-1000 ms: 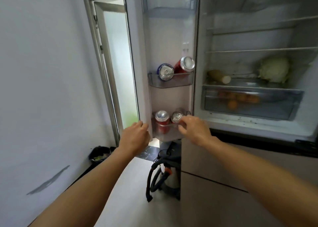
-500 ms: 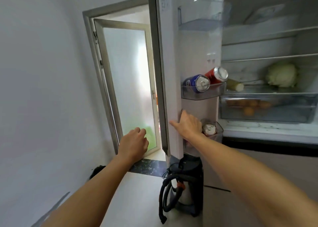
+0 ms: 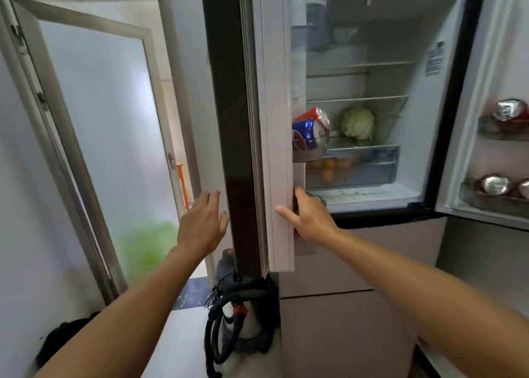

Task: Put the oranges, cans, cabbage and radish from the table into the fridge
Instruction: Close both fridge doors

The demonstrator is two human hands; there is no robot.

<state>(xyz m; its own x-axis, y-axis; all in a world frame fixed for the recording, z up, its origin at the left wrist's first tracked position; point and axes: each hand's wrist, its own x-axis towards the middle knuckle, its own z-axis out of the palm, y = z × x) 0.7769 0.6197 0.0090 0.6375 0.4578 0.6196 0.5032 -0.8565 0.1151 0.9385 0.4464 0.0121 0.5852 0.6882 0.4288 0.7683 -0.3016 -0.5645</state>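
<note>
The fridge stands open with its left door [image 3: 272, 120] swung edge-on toward me. My right hand [image 3: 307, 216] grips that door's inner edge, thumb on the white face and fingers behind it. My left hand [image 3: 201, 224] hovers with straight fingers beside the door's dark outer face, just short of it. A red can and a blue can [image 3: 310, 130] lie in the left door's shelf. The cabbage [image 3: 358, 122] sits on a fridge shelf above the drawer of oranges [image 3: 329, 168]. More cans [image 3: 496, 184] stand in the right door's shelves. The radish is hidden.
A vacuum cleaner with a black hose [image 3: 237, 317] stands on the floor below the left door. A frosted glass room door [image 3: 94, 137] is open at the left. The fridge's right door [image 3: 498, 148] is open at the far right. A dark bin [image 3: 61, 340] sits low left.
The left fridge door has swung toward shut, from facing me to edge-on. My right hand moved from the lower door shelf to the door's edge; my left hand opened and rose toward the outer face.
</note>
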